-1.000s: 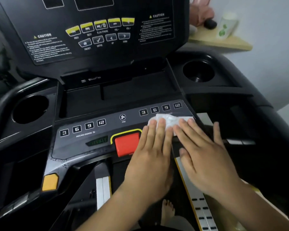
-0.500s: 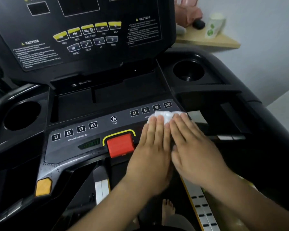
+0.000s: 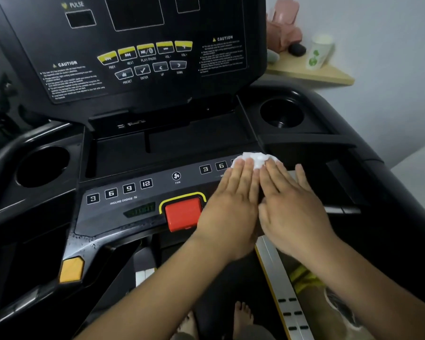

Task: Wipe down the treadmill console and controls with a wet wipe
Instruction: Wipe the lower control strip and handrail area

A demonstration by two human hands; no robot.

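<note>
A white wet wipe (image 3: 255, 159) lies bunched on the right end of the grey control strip (image 3: 133, 204) of the black treadmill console (image 3: 142, 69). My left hand (image 3: 228, 207) and my right hand (image 3: 292, 207) lie flat side by side, straight fingertips pressing on the wipe. The wipe covers the right-hand speed buttons; only 3 and 6 (image 3: 212, 167) show. A red stop button (image 3: 183, 213) sits just left of my left hand. The upright panel carries yellow media buttons (image 3: 145, 51) above.
Round cup holders sit at the left (image 3: 43, 165) and right (image 3: 281, 114) of the console. An orange tab (image 3: 71, 269) marks the left handrail. Behind on the right, a wooden shelf (image 3: 312, 73) holds a paper cup (image 3: 319, 54) and pink items. My bare feet show below.
Both hands have slid the wipe forward and slightly right along the control strip, bunching it up near the strip's far edge. My head has lowered its view a little.
</note>
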